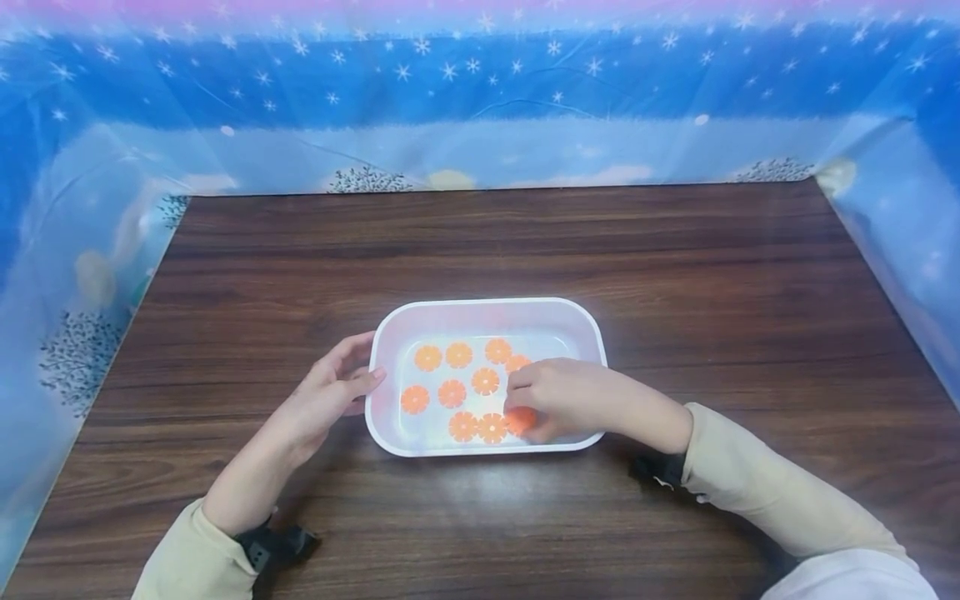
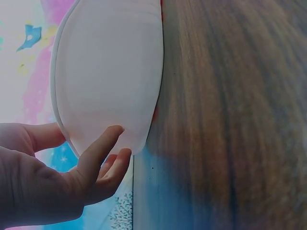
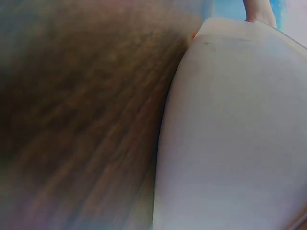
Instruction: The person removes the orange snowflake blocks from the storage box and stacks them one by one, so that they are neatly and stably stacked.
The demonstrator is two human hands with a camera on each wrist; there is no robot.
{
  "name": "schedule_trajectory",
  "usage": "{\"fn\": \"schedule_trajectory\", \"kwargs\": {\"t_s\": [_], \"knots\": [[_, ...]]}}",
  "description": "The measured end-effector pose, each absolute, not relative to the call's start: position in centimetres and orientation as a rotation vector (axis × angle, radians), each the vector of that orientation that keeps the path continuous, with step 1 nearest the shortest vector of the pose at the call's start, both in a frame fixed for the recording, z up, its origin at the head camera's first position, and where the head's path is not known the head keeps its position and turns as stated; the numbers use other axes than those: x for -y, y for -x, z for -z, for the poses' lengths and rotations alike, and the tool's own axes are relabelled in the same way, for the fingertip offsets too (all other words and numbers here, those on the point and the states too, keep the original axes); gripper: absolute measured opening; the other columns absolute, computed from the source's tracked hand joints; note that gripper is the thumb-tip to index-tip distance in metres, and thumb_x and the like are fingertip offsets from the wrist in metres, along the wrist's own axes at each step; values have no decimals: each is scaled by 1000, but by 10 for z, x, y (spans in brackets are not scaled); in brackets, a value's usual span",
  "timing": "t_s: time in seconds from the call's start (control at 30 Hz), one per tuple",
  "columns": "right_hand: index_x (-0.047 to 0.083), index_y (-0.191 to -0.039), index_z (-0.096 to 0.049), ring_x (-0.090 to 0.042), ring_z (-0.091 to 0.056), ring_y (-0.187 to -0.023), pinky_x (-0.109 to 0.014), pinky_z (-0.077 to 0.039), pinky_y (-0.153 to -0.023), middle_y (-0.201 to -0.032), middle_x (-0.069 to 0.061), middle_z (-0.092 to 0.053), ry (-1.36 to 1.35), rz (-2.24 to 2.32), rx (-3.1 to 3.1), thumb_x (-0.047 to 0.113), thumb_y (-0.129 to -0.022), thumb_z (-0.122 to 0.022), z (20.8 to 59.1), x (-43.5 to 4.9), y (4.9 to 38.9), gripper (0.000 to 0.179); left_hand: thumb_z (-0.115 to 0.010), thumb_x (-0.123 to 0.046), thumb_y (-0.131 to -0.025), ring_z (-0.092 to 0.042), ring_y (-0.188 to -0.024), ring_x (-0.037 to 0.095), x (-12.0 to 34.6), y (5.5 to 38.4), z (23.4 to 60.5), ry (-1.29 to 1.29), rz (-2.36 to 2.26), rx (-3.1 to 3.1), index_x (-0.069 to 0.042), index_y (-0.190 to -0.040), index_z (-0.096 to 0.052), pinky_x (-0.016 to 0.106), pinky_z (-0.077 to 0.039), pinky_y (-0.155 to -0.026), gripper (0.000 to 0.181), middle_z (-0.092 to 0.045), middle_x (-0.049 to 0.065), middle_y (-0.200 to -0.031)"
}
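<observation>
Steadying grip, head view: left hand [image 1: 326, 392] pinches the white tub [image 1: 480, 315] by its rim (presumably against sliding) on the counter [image 1: 690, 292].
Tub contents: notched orange discs [image 1: 452, 393] across the base; right hand [image 1: 566, 396], inside, pinches one disc [image 1: 520, 419] beside two that touch.
Tub end, left wrist view: thumb at rim, fingers [image 2: 100, 147] against the outside.
Tub side, right wrist view: plain wall; right hand unseen.

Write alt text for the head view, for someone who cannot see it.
A person's right hand reaches down among flat orange discs in a white tub, while the left hand grips the tub's rim. The tub stands on a dark wood-grain table before a blue snowflake-patterned cloth.
</observation>
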State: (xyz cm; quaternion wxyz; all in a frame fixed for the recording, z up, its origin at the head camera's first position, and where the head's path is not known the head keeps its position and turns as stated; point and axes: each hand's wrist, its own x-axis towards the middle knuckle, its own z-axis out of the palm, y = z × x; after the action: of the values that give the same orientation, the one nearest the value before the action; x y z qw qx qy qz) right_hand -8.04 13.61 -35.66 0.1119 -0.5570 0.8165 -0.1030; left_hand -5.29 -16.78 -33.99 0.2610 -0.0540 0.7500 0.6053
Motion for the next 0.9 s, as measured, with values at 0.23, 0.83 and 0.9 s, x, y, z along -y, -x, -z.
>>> {"fn": "schedule_trajectory", "kwargs": {"t_s": [0.23,0.83,0.9], "knots": [[13,-103,-69,-12,-57,-86,-25,-47,-80,-95,2,-65,1682,393,-2406,25,-79,-74,355,-137,83,28,-51,-19,-96,-35,-129,34,167,53,340,136,-1657,-2031,-9,-147,-21,48,-37,-97,60,-28,17,-147],[9,-105,-67,-13,-58,-92,-28,-46,-84,-99,1,-63,1733,559,-2463,13,-73,-73,341,-158,86,33,-49,-16,-96,-38,-128,35,164,51,339,176,-1658,-2036,-10,-147,-21,48,-37,-96,59,-29,18,-146],[9,-106,-67,-13,-58,-92,-28,-47,-82,-100,0,-63,1706,573,-2494,12,-73,-74,337,-163,86,34,-49,-16,-96,-38,-127,35,164,51,339,177,-1657,-2038,-10,-147,-21,47,-37,-96,58,-28,18,-147]]}}
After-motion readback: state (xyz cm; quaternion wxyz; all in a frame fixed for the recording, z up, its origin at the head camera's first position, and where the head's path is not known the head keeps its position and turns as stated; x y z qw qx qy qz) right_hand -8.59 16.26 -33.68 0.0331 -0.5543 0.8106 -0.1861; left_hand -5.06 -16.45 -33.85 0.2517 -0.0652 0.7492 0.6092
